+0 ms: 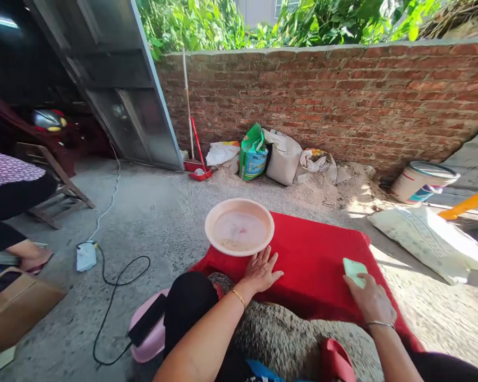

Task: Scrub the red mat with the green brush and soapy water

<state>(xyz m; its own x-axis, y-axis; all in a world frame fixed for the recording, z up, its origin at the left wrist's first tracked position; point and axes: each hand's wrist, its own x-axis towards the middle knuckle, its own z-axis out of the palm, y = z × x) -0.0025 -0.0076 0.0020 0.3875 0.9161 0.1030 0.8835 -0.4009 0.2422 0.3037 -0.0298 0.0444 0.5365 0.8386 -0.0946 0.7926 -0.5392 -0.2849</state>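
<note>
A red cloth (310, 249) covers a low table in front of me. On its far left corner stands a round pale pink basin (239, 227) with some cloudy liquid in it. My left hand (261, 270) lies flat on the cloth beside the basin's near rim, fingers spread, holding nothing. Over at the cloth's right side, my right hand (370, 300) grips a pale green sponge-like pad (354, 269) between thumb and fingers. The pad rests on or just above the cloth; I cannot tell which.
Left of my knee are a pink stool or tub (151, 339) with a black device on it and a loose black cable (111, 284). A white power strip (86, 257) lies farther left, near a seated person's leg (16, 207). Sacks (284, 159) line the brick wall.
</note>
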